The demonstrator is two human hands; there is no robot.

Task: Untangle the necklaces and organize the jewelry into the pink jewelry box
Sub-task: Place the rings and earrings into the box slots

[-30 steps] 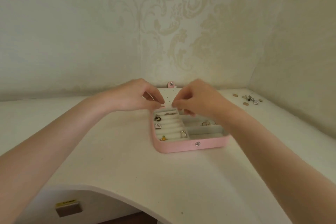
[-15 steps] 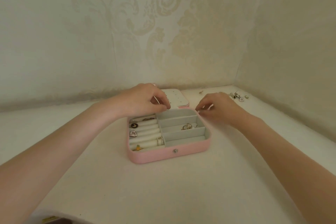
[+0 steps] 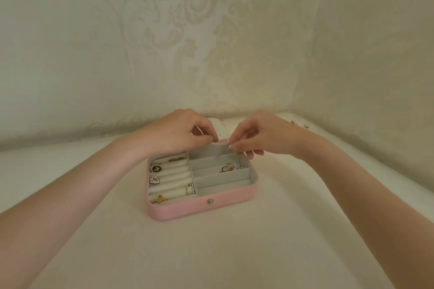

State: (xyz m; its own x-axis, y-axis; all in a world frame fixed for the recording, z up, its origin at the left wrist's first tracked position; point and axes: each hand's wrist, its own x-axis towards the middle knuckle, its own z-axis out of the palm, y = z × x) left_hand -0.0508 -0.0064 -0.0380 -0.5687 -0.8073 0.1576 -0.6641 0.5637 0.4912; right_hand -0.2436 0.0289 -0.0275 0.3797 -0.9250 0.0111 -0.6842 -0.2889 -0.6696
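The pink jewelry box (image 3: 199, 209) lies open on the white table. Its left ring rolls hold a black heart piece (image 3: 156, 168), a white heart piece (image 3: 154, 179), a yellow charm (image 3: 160, 199) and a beaded ring (image 3: 190, 189). A gold piece (image 3: 229, 168) lies in a right compartment. Over the box's far edge, my left hand (image 3: 180, 131) and my right hand (image 3: 260, 134) each pinch thumb to fingertip, close together, on something too fine to make out. The white dotted lid panel (image 3: 219, 128) stands just behind my fingers.
A few loose jewelry pieces (image 3: 305, 125) lie on the table in the far right corner. Patterned walls close in behind and to the right. The table's near surface spreads wide between my forearms.
My right hand went out to the table right of the box, then came back beside my left hand over the far edge. My left hand stayed put. The camera view shifted.
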